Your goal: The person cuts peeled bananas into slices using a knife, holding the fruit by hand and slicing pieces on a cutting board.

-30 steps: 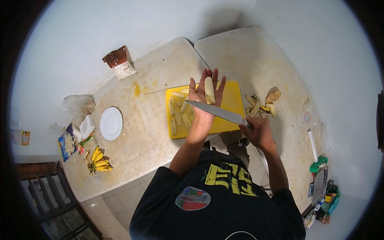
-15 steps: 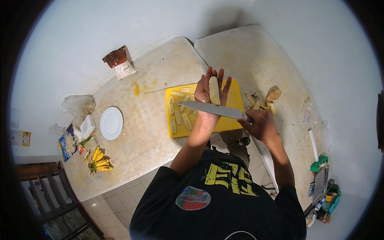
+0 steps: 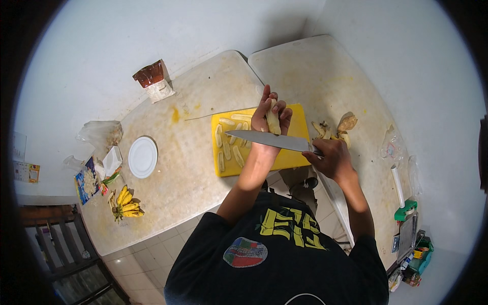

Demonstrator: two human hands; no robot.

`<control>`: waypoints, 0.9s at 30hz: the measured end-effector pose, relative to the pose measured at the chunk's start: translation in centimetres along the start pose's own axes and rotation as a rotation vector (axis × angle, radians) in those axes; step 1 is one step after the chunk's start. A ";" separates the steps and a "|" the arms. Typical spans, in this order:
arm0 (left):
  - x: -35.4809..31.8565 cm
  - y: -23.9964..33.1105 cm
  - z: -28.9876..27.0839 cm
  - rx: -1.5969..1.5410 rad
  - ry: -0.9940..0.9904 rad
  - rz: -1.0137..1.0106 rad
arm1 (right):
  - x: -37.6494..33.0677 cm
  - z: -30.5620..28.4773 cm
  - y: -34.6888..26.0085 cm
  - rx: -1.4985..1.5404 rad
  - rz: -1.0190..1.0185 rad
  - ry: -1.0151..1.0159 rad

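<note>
A peeled banana [image 3: 273, 121] rests lengthwise in my left hand [image 3: 262, 118], whose fingers curl around it, palm up. My right hand [image 3: 331, 158] is closed on the handle of a large kitchen knife [image 3: 269, 139]. The blade points left and crosses over my left wrist, close to the banana's near end. Under both, a yellow cutting board [image 3: 295, 119] lies on the table. Several banana slices [image 3: 226, 148] are spread over its left half. My left hand and forearm hide part of the board.
Banana peels [image 3: 325, 133] lie right of the board. On the left are a white plate [image 3: 143, 157], a bunch of bananas [image 3: 126, 205] and a white box [image 3: 112, 161]. A brown-and-white bag [image 3: 154, 82] stands by the wall. A gap separates the two tables' near parts.
The fingers of my left hand have curled in from stretched out to wrap the banana. The knife stays in almost the same place.
</note>
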State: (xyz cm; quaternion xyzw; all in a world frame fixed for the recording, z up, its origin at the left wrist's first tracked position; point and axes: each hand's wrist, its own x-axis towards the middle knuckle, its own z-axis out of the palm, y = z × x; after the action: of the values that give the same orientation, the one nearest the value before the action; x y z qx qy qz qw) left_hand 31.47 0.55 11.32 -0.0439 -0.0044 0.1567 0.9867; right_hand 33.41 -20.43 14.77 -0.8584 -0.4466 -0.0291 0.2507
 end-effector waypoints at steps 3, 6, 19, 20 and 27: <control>-0.2 -0.1 0.3 0.024 0.003 0.000 | -0.1 -0.1 0.1 -0.002 -0.004 0.004; -0.3 -0.1 0.1 0.019 -0.018 -0.008 | -0.1 -0.3 -0.1 -0.009 -0.011 0.004; -0.9 0.0 0.9 0.021 -0.076 -0.017 | -0.1 -0.6 -0.5 -0.002 -0.027 -0.011; -1.0 0.0 1.1 0.028 -0.074 -0.010 | -0.1 -0.6 -0.5 -0.002 -0.027 -0.011; -1.4 0.1 1.3 -0.012 -0.099 -0.022 | -0.1 -0.6 -0.6 0.007 -0.013 -0.022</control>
State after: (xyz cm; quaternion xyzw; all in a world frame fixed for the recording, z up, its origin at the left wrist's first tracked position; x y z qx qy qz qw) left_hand 30.08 0.35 12.64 -0.0418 -0.0544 0.1475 0.9867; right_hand 33.00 -20.49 15.53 -0.8549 -0.4550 -0.0199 0.2486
